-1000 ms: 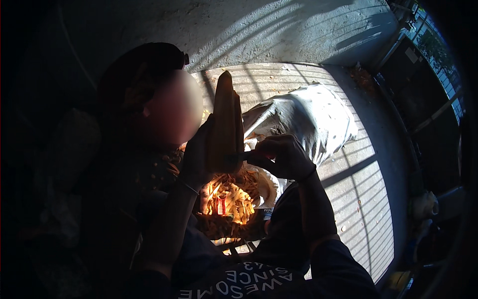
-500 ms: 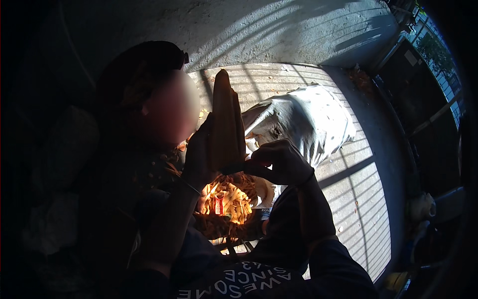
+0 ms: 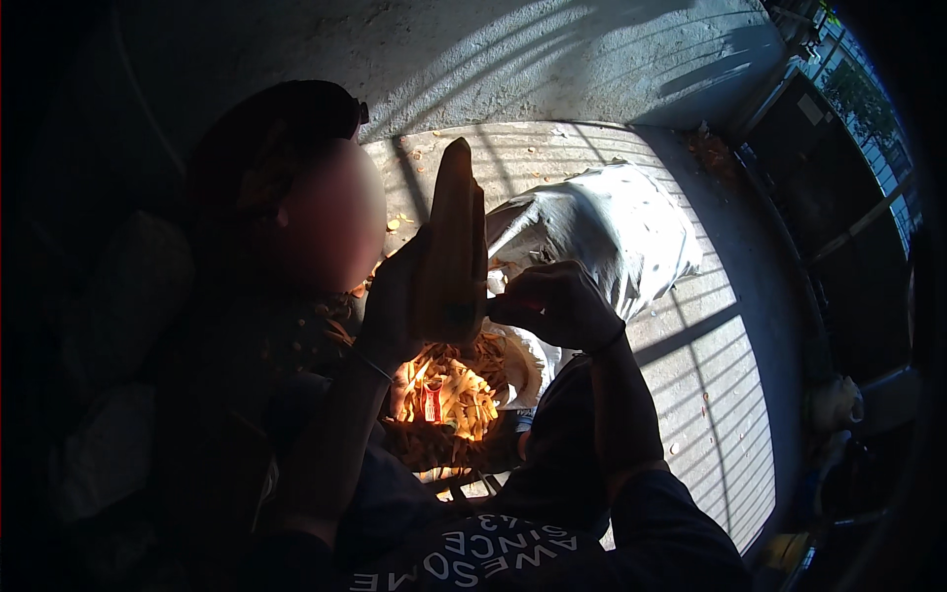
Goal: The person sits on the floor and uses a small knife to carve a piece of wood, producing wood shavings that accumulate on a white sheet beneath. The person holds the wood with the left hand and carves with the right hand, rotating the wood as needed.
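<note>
My left hand [image 3: 395, 306] is wrapped round the lower left side of a long brown carved wooden piece [image 3: 449, 247]. The wood stands upright, with a pointed top and a stepped ridge down its right side. At its lower right edge is my right hand [image 3: 557, 306], closed on a small knife-like tool [image 3: 496, 307]. Most of that tool is hidden by the fingers and shadow. Below both hands, a heap of curled wood shavings [image 3: 464, 395] glows in the sunlight, with a small red-and-white packet [image 3: 432, 405] on it.
Close on the left sits another person [image 3: 266, 197] in a dark cap. A big white sack [image 3: 631, 232] lies on the sunlit floor [image 3: 691, 395] beyond my right hand. A rough wall [image 3: 552, 59] runs along the back, and a dark gate [image 3: 819, 168] stands at the right.
The carved wood has tilted a little to the right at its top. My right hand has turned, and the dark blade that crossed under the wood's lower end now shows only by my fingers.
</note>
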A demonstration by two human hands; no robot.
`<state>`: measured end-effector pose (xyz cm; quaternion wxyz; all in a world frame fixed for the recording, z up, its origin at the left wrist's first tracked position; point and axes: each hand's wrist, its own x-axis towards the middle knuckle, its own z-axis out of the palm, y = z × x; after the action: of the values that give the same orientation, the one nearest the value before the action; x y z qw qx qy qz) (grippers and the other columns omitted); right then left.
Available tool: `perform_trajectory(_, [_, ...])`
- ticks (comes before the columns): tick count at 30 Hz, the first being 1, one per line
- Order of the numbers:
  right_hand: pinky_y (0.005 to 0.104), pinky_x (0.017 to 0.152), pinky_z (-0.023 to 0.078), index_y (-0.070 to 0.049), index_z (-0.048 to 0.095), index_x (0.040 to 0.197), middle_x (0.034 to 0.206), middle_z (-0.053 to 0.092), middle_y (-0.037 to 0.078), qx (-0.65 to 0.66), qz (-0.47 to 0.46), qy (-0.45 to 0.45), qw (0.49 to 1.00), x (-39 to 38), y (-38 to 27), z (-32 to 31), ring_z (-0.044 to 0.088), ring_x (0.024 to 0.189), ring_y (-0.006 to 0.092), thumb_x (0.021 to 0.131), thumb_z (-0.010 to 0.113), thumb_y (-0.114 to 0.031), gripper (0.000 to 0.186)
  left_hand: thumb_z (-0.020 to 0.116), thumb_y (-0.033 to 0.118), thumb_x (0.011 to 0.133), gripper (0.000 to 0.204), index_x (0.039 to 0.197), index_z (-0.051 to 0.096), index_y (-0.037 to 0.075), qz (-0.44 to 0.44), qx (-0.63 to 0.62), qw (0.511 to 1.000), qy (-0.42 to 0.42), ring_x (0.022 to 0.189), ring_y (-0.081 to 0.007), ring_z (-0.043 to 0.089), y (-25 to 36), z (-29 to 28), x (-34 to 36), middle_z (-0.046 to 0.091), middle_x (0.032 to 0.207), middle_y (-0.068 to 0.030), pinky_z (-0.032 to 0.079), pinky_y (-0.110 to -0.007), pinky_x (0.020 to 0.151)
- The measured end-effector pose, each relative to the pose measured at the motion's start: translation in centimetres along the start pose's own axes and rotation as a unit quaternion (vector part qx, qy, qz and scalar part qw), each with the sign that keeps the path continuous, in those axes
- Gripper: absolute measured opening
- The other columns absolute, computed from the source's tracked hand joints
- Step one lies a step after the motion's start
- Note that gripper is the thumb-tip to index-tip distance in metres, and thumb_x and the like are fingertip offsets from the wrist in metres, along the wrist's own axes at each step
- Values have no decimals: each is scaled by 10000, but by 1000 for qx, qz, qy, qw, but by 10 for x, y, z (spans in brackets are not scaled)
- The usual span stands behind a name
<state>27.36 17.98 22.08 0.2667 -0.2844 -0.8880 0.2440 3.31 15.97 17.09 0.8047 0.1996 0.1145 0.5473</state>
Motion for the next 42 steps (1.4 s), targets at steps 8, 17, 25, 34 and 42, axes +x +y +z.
perform_trajectory(8, [333,559,499,-30,739,840,711,689,100,-12,-27,34,999,-3,9,-8,666,595,217,819,841,-175,178,494,325,1060,384,1331,575,66,-29,-5,999,31,1011,-161,670,-6,16,-3,675,1187,-53,560,-328,901])
perform_trajectory(17, [276,650,538,5,737,960,795,736,76,-27,-2,56,998,-9,17,-32,674,716,94,837,818,-104,183,545,273,1043,337,1268,632,37,-90,19,992,81,979,-132,684,-27,-7,6,706,1127,-45,561,-282,890])
perform_trajectory(25, [253,678,500,14,740,967,814,720,27,138,162,174,962,-16,57,-25,622,745,60,938,726,-162,178,533,276,1049,350,1280,624,30,-131,2,991,36,992,-158,694,-28,0,3,703,1162,-78,573,-308,911])
perform_trajectory(34, [256,629,448,2,737,957,742,665,4,85,161,204,962,-8,58,-11,557,693,39,978,687,-210,219,536,278,1049,360,1303,606,32,-110,30,991,65,998,-164,690,-20,-20,12,695,1162,-75,578,-313,900])
perform_trajectory(42, [252,605,418,-1,734,938,727,631,-17,83,145,219,962,-9,70,-14,523,673,34,981,684,-228,236,553,259,1042,327,1255,645,28,-154,35,985,65,960,-142,690,-15,-21,8,712,1109,-62,581,-288,858])
